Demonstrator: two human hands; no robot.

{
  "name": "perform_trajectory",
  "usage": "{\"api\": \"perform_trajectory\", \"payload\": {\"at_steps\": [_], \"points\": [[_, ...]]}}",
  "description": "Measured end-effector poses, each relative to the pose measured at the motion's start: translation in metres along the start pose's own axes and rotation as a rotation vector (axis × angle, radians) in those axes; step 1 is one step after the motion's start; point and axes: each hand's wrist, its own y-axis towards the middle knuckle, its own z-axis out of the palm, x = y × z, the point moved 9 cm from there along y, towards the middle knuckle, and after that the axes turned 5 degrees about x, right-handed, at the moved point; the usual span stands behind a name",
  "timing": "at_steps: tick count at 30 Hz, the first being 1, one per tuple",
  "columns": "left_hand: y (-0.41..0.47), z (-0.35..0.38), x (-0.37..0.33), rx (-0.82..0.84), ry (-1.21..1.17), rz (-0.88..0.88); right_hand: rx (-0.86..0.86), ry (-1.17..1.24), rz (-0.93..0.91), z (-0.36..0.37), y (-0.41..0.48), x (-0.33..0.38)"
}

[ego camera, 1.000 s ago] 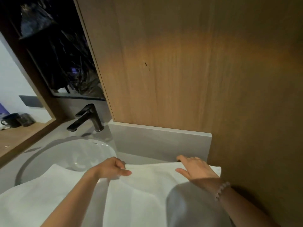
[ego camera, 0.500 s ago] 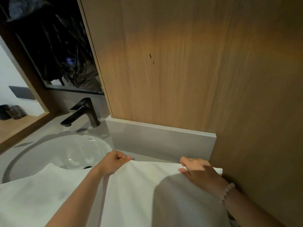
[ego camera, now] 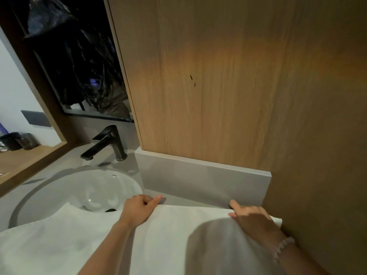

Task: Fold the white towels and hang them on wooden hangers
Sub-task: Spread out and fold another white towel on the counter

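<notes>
Head view of a white towel [ego camera: 168, 235] spread over the grey worktop [ego camera: 188, 201], its left part draped across the near rim of the round sink basin [ego camera: 49, 195]. The left hand [ego camera: 139, 210], fingers curled, pinches the towel's far edge near its middle; the right hand [ego camera: 252, 217] grips the same edge close to the right-hand corner, thumb on top and fingers behind the fold. A beaded bracelet [ego camera: 283, 247] sits on the right wrist. The far edge lies just in front of the low grey upstand [ego camera: 198, 175], above which rises a wooden panel [ego camera: 218, 86]. A dark tap [ego camera: 111, 143] stands behind the basin.
</notes>
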Motion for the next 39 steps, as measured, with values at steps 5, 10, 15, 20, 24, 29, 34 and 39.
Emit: {"api": "perform_trajectory", "payload": {"at_steps": [5, 10, 15, 20, 24, 29, 34, 39], "points": [[-0.003, -0.019, 0.048, 0.014, 0.096, -0.069, -0.165, -0.16, -0.124, -0.002, -0.001, 0.012], [-0.002, -0.023, 0.055, 0.01, 0.448, -0.17, -0.044, -0.151, -0.156, -0.002, 0.005, 0.017], [-0.012, -0.007, 0.077, -0.004, 0.168, -0.301, 0.128, -0.128, -0.078, 0.001, 0.013, 0.028], [-0.064, -0.041, 0.064, -0.361, 0.055, -0.156, -0.036, 0.138, -0.047, -0.03, 0.028, 0.129], [-0.12, -0.053, 0.095, -0.326, 0.254, -0.276, 0.172, 0.296, -0.064, 0.015, 0.005, 0.212], [-0.185, -0.078, 0.182, -0.266, 0.233, -0.544, 0.304, 0.338, -0.089, 0.042, -0.01, 0.234], [-0.212, -0.09, 0.202, -0.022, 0.227, -0.518, 0.42, 0.388, -0.196, 0.028, 0.001, 0.314], [-0.204, -0.138, 0.212, -0.035, 0.199, -0.463, 0.31, 0.471, -0.35, -0.033, 0.029, 0.417]]}}
